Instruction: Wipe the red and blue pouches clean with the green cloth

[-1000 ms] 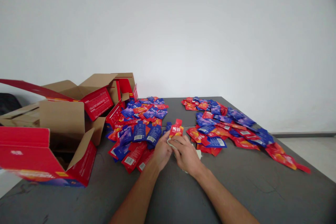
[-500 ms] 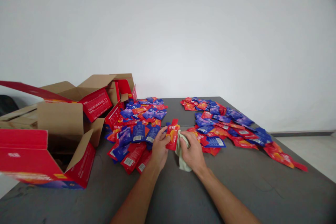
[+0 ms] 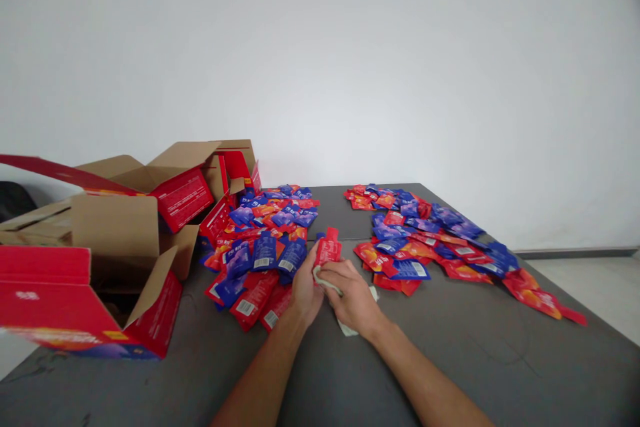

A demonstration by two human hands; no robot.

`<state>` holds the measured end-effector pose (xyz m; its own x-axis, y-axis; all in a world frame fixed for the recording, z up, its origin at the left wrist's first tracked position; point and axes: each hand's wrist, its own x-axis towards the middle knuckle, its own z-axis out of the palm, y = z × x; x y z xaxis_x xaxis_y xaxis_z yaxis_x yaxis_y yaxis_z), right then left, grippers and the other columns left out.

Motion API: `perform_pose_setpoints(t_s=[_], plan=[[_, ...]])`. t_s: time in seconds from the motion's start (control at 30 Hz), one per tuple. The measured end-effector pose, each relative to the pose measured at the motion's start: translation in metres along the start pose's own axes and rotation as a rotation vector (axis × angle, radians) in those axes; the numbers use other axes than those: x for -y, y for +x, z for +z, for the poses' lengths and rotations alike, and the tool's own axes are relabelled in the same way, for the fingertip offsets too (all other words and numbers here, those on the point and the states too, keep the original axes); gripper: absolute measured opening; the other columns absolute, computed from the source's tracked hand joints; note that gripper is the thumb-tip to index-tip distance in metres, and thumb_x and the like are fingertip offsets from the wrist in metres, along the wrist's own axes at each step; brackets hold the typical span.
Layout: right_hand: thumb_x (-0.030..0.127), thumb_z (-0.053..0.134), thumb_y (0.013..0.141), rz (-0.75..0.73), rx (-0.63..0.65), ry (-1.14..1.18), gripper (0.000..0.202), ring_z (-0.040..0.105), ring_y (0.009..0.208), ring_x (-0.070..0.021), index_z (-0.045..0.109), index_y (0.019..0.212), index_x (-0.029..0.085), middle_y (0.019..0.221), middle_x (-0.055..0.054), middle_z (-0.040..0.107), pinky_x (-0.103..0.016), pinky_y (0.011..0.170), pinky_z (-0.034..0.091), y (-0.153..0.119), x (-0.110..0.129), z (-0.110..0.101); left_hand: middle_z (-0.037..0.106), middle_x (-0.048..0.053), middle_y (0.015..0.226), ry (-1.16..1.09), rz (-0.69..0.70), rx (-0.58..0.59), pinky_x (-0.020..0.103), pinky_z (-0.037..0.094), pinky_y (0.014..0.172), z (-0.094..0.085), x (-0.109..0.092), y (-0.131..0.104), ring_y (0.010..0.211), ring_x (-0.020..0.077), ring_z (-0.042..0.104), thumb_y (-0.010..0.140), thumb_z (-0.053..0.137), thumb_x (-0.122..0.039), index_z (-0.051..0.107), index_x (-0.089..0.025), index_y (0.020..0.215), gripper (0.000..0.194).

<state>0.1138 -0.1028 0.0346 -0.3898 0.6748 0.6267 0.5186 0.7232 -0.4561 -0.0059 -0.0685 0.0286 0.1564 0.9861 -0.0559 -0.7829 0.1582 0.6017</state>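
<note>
Our left hand [image 3: 306,288] is closed on a glossy red pouch [image 3: 329,250], flat-bodied with a narrow tab on top, held above the table [image 3: 225,373]. Our right hand [image 3: 351,295] meets it, fingers clamped on a soft, pale, crumpled cloth [image 3: 349,329] against the pouch's lower part. Crinkly red and blue packets lie in a left heap [image 3: 265,253] and a right heap [image 3: 415,240]. Left: open cartons [image 3: 115,227], brown cardboard inside, printed red outside.

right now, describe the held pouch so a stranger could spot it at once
On the grey table, look between the left pouch pile and the right pouch pile. The red pouch is in the left hand, against a pale cloth; its neighbours lie unheld.
</note>
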Motion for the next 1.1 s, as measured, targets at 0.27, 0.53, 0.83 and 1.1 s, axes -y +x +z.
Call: perform_pose_setpoints(t_s=[0.27, 0.53, 0.83, 1.1], plan=[[0.024, 0.05, 0.096, 0.21, -0.303, -0.175, 0.029, 0.057, 0.107, -0.0251, 0.069, 0.119, 0.024, 0.118, -0.009, 0.067, -0.044, 0.095, 0.047, 0.0, -0.029, -0.016, 0.074, 0.01, 0.098, 0.099, -0.073, 0.083, 0.035, 0.052, 0.089, 0.0, 0.006, -0.008, 0.094, 0.0229, 0.07, 0.085, 0.067, -0.028, 0.071, -0.01, 0.104, 0.027], [0.021, 0.052, 0.095, 0.1, -0.12, -0.121, 0.026, 0.061, 0.101, -0.0224, 0.07, 0.112, 0.026, 0.112, -0.007, 0.07, -0.039, 0.09, 0.047, -0.001, -0.015, -0.007, 0.074, 0.009, 0.102, 0.141, 0.019, 0.066, 0.036, 0.049, 0.096, -0.003, 0.005, -0.002, 0.105, 0.0252, 0.067, 0.082, 0.068, -0.029, 0.073, -0.013, 0.099, 0.025], [0.016, 0.055, 0.089, 0.199, -0.086, -0.161, 0.026, 0.061, 0.102, -0.0234, 0.068, 0.11, 0.024, 0.109, -0.008, 0.069, -0.039, 0.092, 0.048, -0.003, -0.017, -0.005, 0.066, 0.006, 0.129, 0.847, 0.396, -0.046, 0.039, 0.024, 0.118, -0.023, -0.01, 0.01, 0.13, 0.0279, 0.05, 0.076, 0.058, -0.013, 0.074, -0.024, 0.114, 0.043], [0.016, 0.064, 0.077, 0.438, -0.252, -0.43, 0.046, 0.062, 0.099, -0.0303, 0.06, 0.123, 0.018, 0.117, -0.018, 0.062, -0.041, 0.084, 0.05, -0.019, -0.058, -0.01, 0.055, 0.01, 0.142, 1.36, 0.556, -0.047, 0.059, 0.001, 0.116, -0.04, 0.004, 0.011, 0.145, 0.0382, 0.023, 0.068, 0.066, -0.006, 0.073, -0.03, 0.108, 0.047]])
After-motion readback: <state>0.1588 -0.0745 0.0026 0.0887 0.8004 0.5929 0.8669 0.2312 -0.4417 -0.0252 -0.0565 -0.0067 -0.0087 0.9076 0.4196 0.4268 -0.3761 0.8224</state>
